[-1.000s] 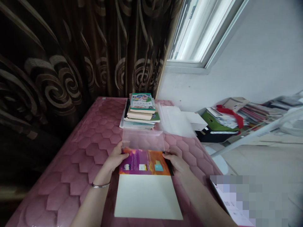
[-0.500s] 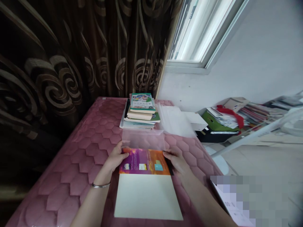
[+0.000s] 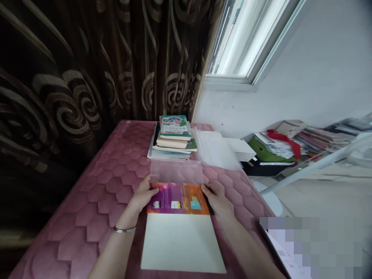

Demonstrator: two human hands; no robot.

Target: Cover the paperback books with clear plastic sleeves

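Note:
An open book [image 3: 183, 242] lies before me, its cream inner page nearest my body. Beyond that page is the book's purple and orange printed panel [image 3: 178, 198], with lines of text and small pictures. A clear plastic book cover [image 3: 176, 171] sticks out past the panel's far edge; how far it runs under the panel is hidden. My left hand [image 3: 144, 195] grips the panel's left edge, thumb on top and fingers mostly out of sight. At the right edge, my right hand [image 3: 216, 197] pinches in the same way. A dark strip shows beside its fingers.
Everything rests on a pink quilted surface [image 3: 95, 217]. A stack of books [image 3: 176, 128] stands behind the plastic, with more clear plastic covers [image 3: 216, 149] and a white box [image 3: 242, 149] to its right. Dark patterned curtains [image 3: 72, 97] hang at the left.
Both hands keep their hold on the book's edges. The picture has shifted very slightly; nothing else has visibly moved.

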